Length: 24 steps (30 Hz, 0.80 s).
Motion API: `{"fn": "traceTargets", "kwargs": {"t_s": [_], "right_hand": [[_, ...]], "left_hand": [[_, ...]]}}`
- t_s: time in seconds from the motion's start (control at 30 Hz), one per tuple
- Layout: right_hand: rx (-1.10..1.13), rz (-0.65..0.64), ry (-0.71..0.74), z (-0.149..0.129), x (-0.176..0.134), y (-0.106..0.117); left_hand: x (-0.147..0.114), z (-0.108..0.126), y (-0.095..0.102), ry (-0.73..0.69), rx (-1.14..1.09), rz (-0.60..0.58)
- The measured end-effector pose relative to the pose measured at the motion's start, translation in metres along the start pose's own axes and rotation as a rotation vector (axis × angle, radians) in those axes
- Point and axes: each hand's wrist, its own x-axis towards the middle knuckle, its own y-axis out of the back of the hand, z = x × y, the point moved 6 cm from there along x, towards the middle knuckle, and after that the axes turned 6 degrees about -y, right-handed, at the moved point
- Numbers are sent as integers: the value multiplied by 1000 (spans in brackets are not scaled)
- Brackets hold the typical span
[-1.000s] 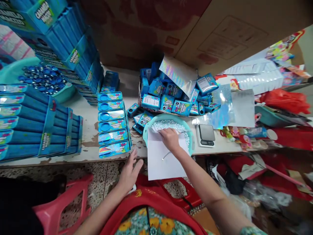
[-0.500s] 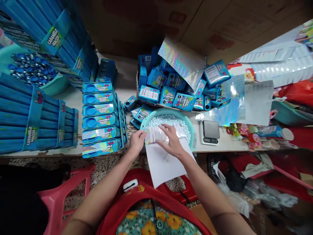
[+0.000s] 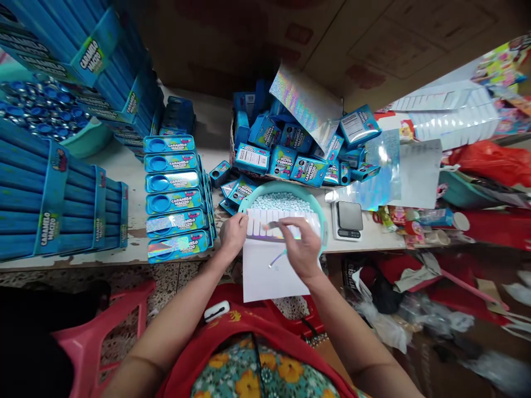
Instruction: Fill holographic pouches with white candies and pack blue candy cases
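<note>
A sheet of shiny sticker strips on white backing paper [image 3: 265, 279] lies over the front of a turquoise basin [image 3: 324, 221] of small pale-blue pieces [image 3: 282, 202]. At the sheet's upper left corner, my left hand [image 3: 233, 236] is closed, with thumb and forefinger pinching the edge. My right hand [image 3: 305, 246] is over the sheet's right half, its thumb and forefinger closed on the end of a narrow shiny sticker strip [image 3: 272, 225]. Another thin shiny strip [image 3: 276, 260] shows below those fingers; whether it is held or lies on the paper, I cannot tell.
Left of the basin are stacked blue candy trays [image 3: 172, 204], two with shiny strips across them. Behind it is a box heaped with blue packs [image 3: 286, 163]. A small scale [image 3: 348, 218] is on the right. Tall blue display stacks [image 3: 25, 204] line the left.
My right hand's spread fingers have closed into a pinch on a shiny strip. The sheet now lies straighter, and my left hand still grips its corner. The view has shifted slightly.
</note>
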Motion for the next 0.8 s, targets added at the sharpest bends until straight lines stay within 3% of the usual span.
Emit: {"fn": "traceTargets", "kwargs": {"t_s": [0.07,0.13,0.2,0.3,0.43,0.5,0.57,0.67,0.8], "right_hand": [[193,106,-183,-10,5,22],[344,134,-284,-21,4,31],[435,131,-327,-34,-2,31],[514,139,-357,-50,-16,21],[619,152,-436,-66,-32,1],[718,44,-476,-75,-33,-12],[772,-142,-456,-89,-32,-26],[677,-399,-407,-112,-31,-45],[480,-435,-341,-138,-25,-64]], "left_hand": [[-7,21,15,-94,-9,115],[-24,50,30,-235,-201,164],[-46,79,36,-314,-495,19],[-80,107,41,-226,-713,-263],[-106,109,83,-184,-509,-239],[-115,103,109,-192,-439,-232],[-123,94,134,-162,-432,-229],[-131,86,167,-159,-362,-211],[-137,84,197,-234,-240,-266]]}}
